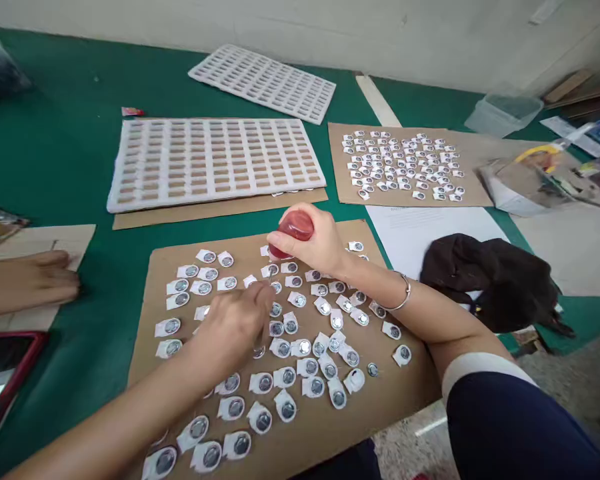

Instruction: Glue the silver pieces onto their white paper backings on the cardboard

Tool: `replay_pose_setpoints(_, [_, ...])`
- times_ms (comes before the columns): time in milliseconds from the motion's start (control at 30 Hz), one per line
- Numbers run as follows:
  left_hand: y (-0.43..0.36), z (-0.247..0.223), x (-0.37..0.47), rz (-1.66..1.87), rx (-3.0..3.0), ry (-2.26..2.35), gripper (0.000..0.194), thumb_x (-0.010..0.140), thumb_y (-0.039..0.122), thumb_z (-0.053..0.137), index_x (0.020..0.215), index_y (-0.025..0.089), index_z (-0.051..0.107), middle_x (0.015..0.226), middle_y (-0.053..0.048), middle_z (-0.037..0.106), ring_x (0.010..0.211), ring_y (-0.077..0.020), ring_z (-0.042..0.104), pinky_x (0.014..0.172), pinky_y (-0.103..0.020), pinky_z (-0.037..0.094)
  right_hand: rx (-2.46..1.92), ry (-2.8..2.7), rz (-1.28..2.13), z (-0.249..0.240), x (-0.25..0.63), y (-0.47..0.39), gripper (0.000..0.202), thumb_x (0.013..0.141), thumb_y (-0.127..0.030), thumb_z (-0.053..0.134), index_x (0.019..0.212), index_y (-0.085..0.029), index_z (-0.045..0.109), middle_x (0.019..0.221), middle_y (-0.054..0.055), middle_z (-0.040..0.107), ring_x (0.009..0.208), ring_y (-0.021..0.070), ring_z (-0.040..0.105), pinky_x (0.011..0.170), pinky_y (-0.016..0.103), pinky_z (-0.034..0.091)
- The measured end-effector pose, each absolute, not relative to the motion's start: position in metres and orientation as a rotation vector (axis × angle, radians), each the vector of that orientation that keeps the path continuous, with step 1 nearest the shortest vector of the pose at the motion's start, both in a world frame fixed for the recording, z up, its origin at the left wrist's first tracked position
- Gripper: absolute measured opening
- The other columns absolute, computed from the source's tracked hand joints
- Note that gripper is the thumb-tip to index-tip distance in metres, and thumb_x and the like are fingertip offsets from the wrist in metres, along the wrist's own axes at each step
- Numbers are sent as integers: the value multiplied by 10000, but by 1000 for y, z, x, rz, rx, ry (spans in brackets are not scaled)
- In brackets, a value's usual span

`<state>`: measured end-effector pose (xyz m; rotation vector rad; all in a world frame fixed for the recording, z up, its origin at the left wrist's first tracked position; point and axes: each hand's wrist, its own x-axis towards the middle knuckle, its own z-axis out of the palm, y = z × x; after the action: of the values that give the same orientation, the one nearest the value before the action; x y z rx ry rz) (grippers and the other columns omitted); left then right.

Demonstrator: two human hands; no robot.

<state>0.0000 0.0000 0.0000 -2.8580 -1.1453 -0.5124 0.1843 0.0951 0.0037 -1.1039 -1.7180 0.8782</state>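
Note:
My right hand is wrapped round a red, shiny, rounded squeeze bottle, its lower end tipped down over the cardboard sheet. Just below and to the left, my left hand is closed, fingers pressed together and pointing down. Whatever lies between those fingers is hidden by the hand. Small white tabbed pieces with round silvery discs, such as this piece, lie in loose rows under and around both hands. One round disc lies apart at the right.
A white slotted tray lies behind the sheet, with another tray farther back. More small pieces cover a second cardboard. Dark cloth and a clear tub stand right. Another person's hand is at left, above a red-edged device.

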Motion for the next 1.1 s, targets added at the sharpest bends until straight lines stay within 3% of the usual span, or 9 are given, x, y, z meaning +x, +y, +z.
replay_pose_setpoints(200, [-3, -7, 19, -422, -2671, -1081, 302, 699, -65, 372, 815, 89, 605, 781, -148, 711, 441, -189, 581, 387, -304, 471, -1076, -1857, 909, 2, 182, 93, 345, 700, -486, 751, 793, -209, 568, 739, -15, 653, 657, 131, 592, 642, 290, 475])
replay_pose_setpoints(467, [-8, -11, 21, -345, -2579, -988, 264, 712, -63, 415, 770, 81, 629, 918, -254, 722, 452, -194, 599, 399, -305, 488, -1092, -1903, 903, 3, 180, 90, 330, 705, -465, 750, 776, -207, 558, 742, -12, 655, 641, 127, 575, 631, 288, 460])
replay_pose_setpoints(1100, [-7, -13, 21, -381, -2552, -982, 255, 750, -58, 411, 747, 93, 617, 906, -225, 720, 445, -172, 568, 419, -301, 470, -1100, -1890, 895, -2, 179, 91, 337, 714, -494, 739, 779, -211, 567, 749, -12, 662, 662, 137, 592, 647, 299, 472])
